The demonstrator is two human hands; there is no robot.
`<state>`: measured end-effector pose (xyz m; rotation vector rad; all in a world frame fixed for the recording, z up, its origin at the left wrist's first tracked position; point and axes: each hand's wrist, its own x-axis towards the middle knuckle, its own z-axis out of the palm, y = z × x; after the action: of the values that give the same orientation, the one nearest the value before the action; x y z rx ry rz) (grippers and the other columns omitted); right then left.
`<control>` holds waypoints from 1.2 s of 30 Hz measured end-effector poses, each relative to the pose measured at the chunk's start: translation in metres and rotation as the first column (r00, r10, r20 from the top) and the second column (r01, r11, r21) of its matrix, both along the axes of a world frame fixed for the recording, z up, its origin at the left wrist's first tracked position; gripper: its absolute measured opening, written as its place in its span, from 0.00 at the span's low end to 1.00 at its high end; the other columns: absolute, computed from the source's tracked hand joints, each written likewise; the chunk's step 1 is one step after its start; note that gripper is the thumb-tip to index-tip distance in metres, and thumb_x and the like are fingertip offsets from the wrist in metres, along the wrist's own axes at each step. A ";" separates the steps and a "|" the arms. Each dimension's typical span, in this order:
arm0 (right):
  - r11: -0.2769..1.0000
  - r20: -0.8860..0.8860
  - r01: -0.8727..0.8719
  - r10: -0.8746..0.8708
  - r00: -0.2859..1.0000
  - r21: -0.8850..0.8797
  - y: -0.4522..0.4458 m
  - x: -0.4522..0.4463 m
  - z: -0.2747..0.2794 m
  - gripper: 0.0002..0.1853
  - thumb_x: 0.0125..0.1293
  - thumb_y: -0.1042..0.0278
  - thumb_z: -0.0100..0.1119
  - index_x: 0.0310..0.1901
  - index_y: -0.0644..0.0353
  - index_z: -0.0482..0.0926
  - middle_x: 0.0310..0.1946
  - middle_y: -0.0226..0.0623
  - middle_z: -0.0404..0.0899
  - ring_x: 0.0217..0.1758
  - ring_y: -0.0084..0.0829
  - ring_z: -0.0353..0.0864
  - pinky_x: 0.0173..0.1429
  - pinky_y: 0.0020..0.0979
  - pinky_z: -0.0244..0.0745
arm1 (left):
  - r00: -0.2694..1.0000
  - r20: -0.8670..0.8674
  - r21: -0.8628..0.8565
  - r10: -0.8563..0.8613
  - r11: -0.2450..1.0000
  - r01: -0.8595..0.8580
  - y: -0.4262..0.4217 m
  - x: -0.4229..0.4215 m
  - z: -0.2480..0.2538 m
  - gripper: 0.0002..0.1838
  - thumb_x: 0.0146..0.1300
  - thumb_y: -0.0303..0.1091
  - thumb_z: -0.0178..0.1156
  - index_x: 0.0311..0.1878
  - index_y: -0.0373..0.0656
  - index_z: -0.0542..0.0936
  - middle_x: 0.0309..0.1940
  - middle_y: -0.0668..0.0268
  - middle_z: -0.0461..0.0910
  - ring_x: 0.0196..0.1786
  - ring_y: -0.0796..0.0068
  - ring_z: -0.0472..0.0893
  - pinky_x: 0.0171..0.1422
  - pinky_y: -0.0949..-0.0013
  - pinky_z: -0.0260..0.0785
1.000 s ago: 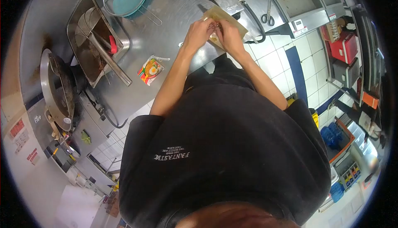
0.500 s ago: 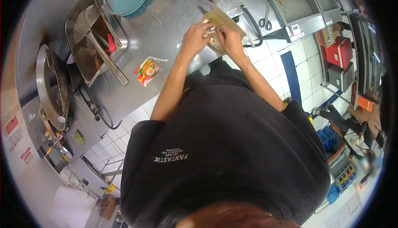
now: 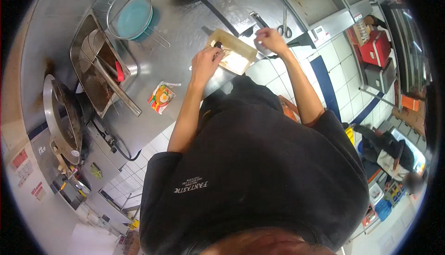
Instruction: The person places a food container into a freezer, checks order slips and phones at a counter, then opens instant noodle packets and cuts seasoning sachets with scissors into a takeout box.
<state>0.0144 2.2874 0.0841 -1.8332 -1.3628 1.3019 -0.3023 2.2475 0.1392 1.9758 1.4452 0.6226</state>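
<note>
My left hand (image 3: 205, 65) is at the near left side of a beige rectangular box (image 3: 251, 55). Its fingers are closed on a small dark item (image 3: 218, 45) held over the box's edge; what kind it is does not show clearly. Inside the box the bottom looks pale and bright. To the right of the box, above the counter's edge, is my right hand (image 3: 273, 41), fingers curled together. A pale, blurred, see-through scrap (image 3: 262, 47) shows just below these fingers, too smeared to name. An instant noodle packet (image 3: 162, 98) lies on the counter left of my left forearm.
Scissors (image 3: 285, 25) lie beyond my right hand. A wire sieve (image 3: 110, 17) rests over a teal bowl (image 3: 134, 19). A steel pan (image 3: 133, 65) with utensils stands at left, near a large wok (image 3: 51, 97). Another person (image 3: 394, 160) is at far right.
My hands were together over the box around a shiny small item. Now they are apart: my right hand has moved to the right, and more of the box's inside shows.
</note>
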 end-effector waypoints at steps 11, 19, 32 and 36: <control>0.993 -0.248 0.022 -0.050 0.967 -0.113 0.005 -0.037 -0.010 0.17 0.77 0.58 0.66 0.36 0.65 0.86 0.24 0.29 0.84 0.25 0.19 0.78 0.33 0.26 0.72 | 0.990 0.042 -0.062 0.132 0.990 -0.129 -0.004 0.008 -0.001 0.15 0.69 0.39 0.71 0.51 0.38 0.89 0.41 0.53 0.91 0.39 0.57 0.90 0.46 0.59 0.81; 0.971 -0.411 -0.080 -0.021 0.911 -0.227 0.013 -0.012 -0.011 0.18 0.76 0.58 0.66 0.41 0.69 0.86 0.32 0.36 0.88 0.28 0.23 0.84 0.35 0.28 0.80 | 0.940 0.192 -0.212 0.281 0.947 -0.240 -0.004 0.020 0.001 0.15 0.69 0.36 0.73 0.49 0.32 0.88 0.37 0.52 0.91 0.38 0.66 0.91 0.45 0.63 0.81; 0.986 0.764 -0.104 -0.035 0.644 0.133 0.021 0.081 -0.020 0.18 0.63 0.61 0.69 0.47 0.69 0.83 0.39 0.63 0.88 0.45 0.62 0.89 0.53 0.55 0.85 | 0.675 0.468 -0.623 0.570 0.755 -0.206 -0.008 0.019 0.032 0.17 0.70 0.29 0.72 0.58 0.33 0.85 0.48 0.61 0.91 0.47 0.78 0.87 0.51 0.72 0.77; 1.000 0.614 0.019 -0.017 0.789 0.003 0.015 0.097 0.024 0.19 0.63 0.66 0.68 0.52 0.69 0.83 0.36 0.55 0.89 0.41 0.47 0.92 0.44 0.44 0.86 | 0.550 0.495 -0.763 0.673 0.639 -0.095 -0.012 0.016 0.022 0.19 0.72 0.28 0.69 0.64 0.33 0.81 0.53 0.60 0.89 0.54 0.74 0.87 0.56 0.70 0.79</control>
<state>0.1114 2.3025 0.1083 -2.3882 -1.6423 0.6957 -0.2860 2.2357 0.1608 0.6045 1.2946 0.8446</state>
